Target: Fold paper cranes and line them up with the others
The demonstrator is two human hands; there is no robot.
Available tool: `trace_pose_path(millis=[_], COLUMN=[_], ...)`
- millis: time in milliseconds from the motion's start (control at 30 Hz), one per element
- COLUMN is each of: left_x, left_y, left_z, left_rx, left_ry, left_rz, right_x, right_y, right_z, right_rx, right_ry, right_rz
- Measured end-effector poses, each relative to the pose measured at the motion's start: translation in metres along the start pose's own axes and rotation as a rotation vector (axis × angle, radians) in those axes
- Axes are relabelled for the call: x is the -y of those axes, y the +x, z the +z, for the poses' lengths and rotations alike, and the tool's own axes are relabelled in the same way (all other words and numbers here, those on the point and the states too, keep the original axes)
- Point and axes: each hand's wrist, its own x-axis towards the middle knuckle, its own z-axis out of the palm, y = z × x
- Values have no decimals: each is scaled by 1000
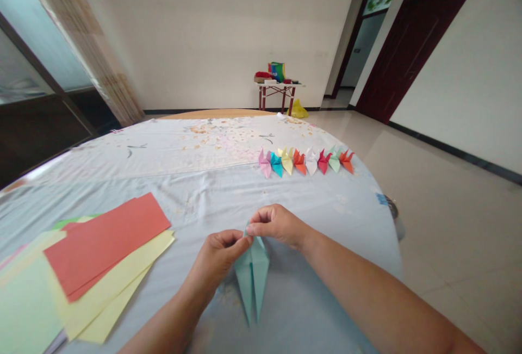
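Observation:
A pale teal folded paper (260, 269), long and diamond-shaped with two narrow points toward me, is between my hands just above the cloth. My left hand (220, 256) pinches its upper left side with thumb and forefinger. At its top tip, my right hand (277, 226) is closed in a pinch on the same paper. The fingers cover part of the upper end. Farther off on the right, several folded paper cranes (299, 162) stand in a row, in pink, blue, yellow, orange, white, red and pale green.
Loose sheets of coloured paper (118, 240) lie fanned at the left, red and yellow on top. A floral tablecloth (196, 185) covers the round table. Beyond it, a small side table (279, 86) holds boxes, with a yellow bag (299, 109) on the floor beside it.

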Motion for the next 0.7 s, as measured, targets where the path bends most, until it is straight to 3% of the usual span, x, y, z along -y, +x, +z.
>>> trace_pose_path(millis=[367,533,600,700], left_x=[-13,-8,-7,-7], left_y=[-7,-6,-5,-6], left_z=[4,3,3,2], left_rx=[-48,-8,-7,-27], left_ry=[-9,2,-9,-22], left_rz=[-28,-34,-36,-32], right_x=[-5,1,3,3], right_y=[5,7,5,1], right_z=[8,-1,-6,-9], right_rx=[-152,-276,-245,-73], right_ry=[104,123,43,-70], right_rz=[-42,-157,-140,-58])
